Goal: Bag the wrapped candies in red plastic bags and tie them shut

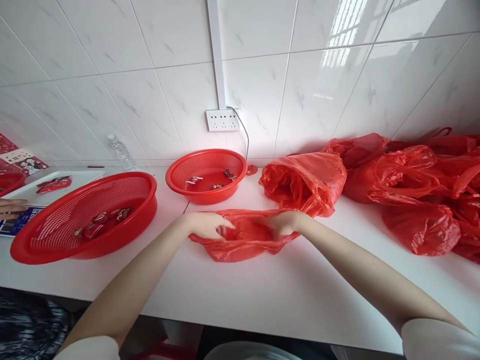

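Observation:
A thin red plastic bag [240, 250] lies on the white table before me with its mouth spread wide. My left hand [208, 225] reaches into the left side of the mouth, its visible fingers apart and no object seen in them. Into the right side goes my right hand [285, 223], its fingers blurred and partly hidden by the plastic. Behind the bag stands a round red basket [206, 195] with a few small wrapped packets [229, 175] in it. A larger red basket [112, 245], also with several packets, is beside my left forearm.
Filled red bags [408, 175] crowd the right side, one opened red bag [303, 180] nearest. At far left are a white tray [80, 179] with a red packet, a clear bottle [122, 152] and another person's hand [13, 207]. A power strip [222, 120] is on the tiled wall.

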`<act>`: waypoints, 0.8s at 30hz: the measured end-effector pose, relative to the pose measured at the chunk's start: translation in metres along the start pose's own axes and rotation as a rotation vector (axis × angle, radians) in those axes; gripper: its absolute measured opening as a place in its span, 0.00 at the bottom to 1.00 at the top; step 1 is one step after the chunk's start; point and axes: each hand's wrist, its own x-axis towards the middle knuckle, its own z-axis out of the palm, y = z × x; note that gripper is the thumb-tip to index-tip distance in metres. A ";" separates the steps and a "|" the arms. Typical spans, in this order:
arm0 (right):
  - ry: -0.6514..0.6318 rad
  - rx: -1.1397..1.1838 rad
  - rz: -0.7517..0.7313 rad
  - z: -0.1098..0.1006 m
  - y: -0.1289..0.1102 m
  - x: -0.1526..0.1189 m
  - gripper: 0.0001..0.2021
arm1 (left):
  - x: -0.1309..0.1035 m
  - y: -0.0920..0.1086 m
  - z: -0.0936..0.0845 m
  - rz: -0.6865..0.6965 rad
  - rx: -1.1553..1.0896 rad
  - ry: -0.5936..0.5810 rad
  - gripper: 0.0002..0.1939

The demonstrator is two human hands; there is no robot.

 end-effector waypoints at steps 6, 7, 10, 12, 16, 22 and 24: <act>-0.180 -0.069 -0.190 -0.017 -0.068 -0.008 0.19 | -0.032 0.033 -0.023 0.220 -0.021 0.536 0.17; -0.162 -0.028 -0.246 -0.016 -0.077 -0.011 0.19 | -0.028 0.028 -0.026 0.219 0.023 0.661 0.17; -0.069 0.109 -0.332 -0.008 -0.089 -0.013 0.16 | 0.002 0.001 -0.032 0.026 0.275 0.892 0.25; 0.008 0.268 -0.303 -0.002 -0.086 -0.008 0.15 | 0.024 -0.018 -0.031 -0.198 0.380 0.820 0.24; 0.325 0.778 -0.059 0.003 -0.063 0.009 0.22 | 0.039 -0.036 -0.014 -0.269 0.388 0.774 0.13; 0.485 1.182 0.109 -0.004 -0.028 0.027 0.29 | 0.014 -0.035 0.013 -0.070 0.425 0.790 0.22; 0.529 1.220 0.087 -0.006 -0.023 0.029 0.21 | 0.001 -0.034 0.013 0.047 0.471 0.825 0.25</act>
